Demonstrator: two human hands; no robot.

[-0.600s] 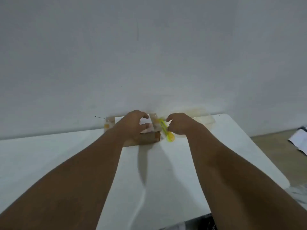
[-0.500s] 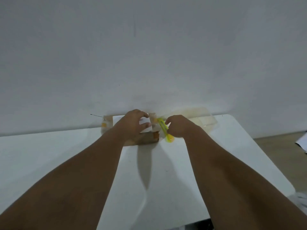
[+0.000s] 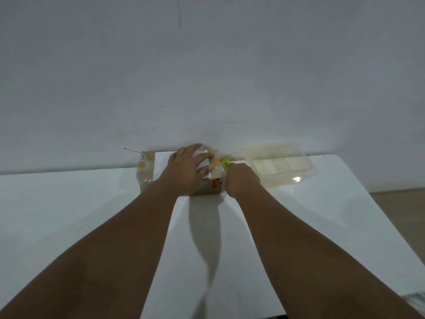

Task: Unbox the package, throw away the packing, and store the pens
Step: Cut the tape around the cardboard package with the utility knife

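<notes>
A plain grey-white wall (image 3: pixel 207 65) fills the upper half of the view and meets the far edge of a white bench (image 3: pixel 69 215), whose rounded right corner gives way to a strip of brown floor (image 3: pixel 400 203). The bench top lies bare across its whole left side and in the wide near stretch between the person's two forearms, crossed only by their shadow; the right side is open too, up to its slanting edge.

Pushed against the wall at the far edge sits the package (image 3: pixel 149 171), a low brown cardboard box wrapped in clear tape with small orange patches and a white label on top. Just beside it to the right, also against the wall, lies a clear plastic container (image 3: pixel 282 166), shallow and divided into compartments, its near rim catching a glint of light.

The left hand (image 3: pixel 187 170) lies flat on top of the package, fingers spread and pressing down across the label, gripping nothing. The right hand (image 3: pixel 241 183) is closed in a fist at the package's right end, clamped around a yellow-green cutter (image 3: pixel 225 164) whose tip shows just above the knuckles, at the taped edge of the box; whether the tip touches the tape cannot be told. The two hands sit close together, the thumb of the left near the cutter. The package is still closed, and no pens can be seen.
</notes>
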